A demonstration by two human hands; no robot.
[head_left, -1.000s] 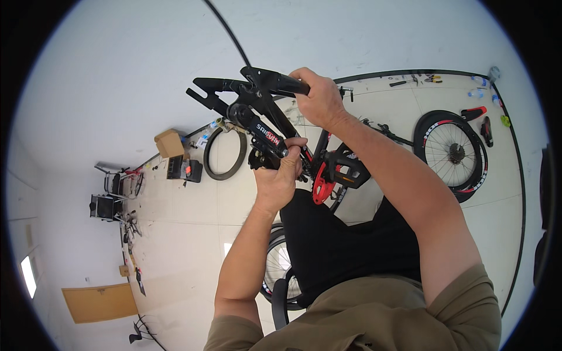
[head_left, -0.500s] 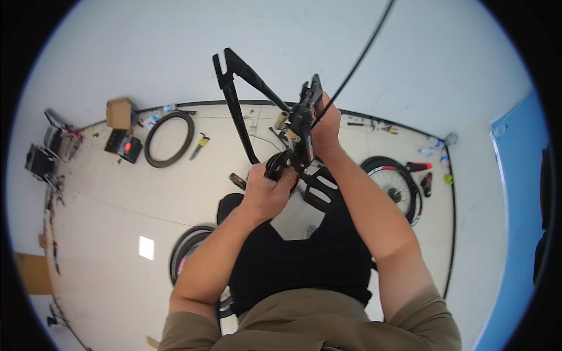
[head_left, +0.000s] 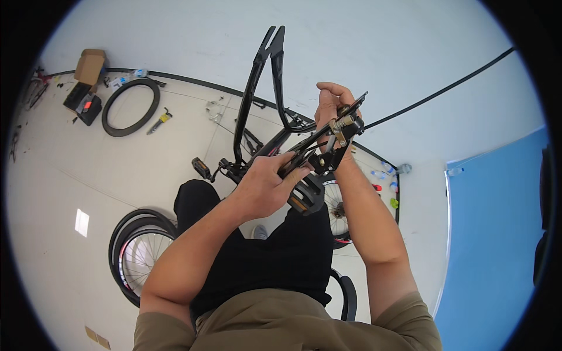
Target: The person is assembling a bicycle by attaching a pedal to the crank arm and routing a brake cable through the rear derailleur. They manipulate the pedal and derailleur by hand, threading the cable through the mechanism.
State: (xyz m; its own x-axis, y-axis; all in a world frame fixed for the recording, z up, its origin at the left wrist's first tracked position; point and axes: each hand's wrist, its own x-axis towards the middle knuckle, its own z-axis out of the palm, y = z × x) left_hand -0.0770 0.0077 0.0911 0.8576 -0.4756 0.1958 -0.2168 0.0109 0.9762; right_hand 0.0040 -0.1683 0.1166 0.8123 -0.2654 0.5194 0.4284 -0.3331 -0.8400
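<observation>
Holding a black bike frame [head_left: 257, 111] raised before the chest, the left hand [head_left: 266, 184] has its fingers wrapped around the frame near the pedal [head_left: 305, 196]. The right hand [head_left: 332, 108] pinches a spring part [head_left: 344, 124], perhaps a brake. Since a moment ago the frame turned upright; the grip point is hidden.
</observation>
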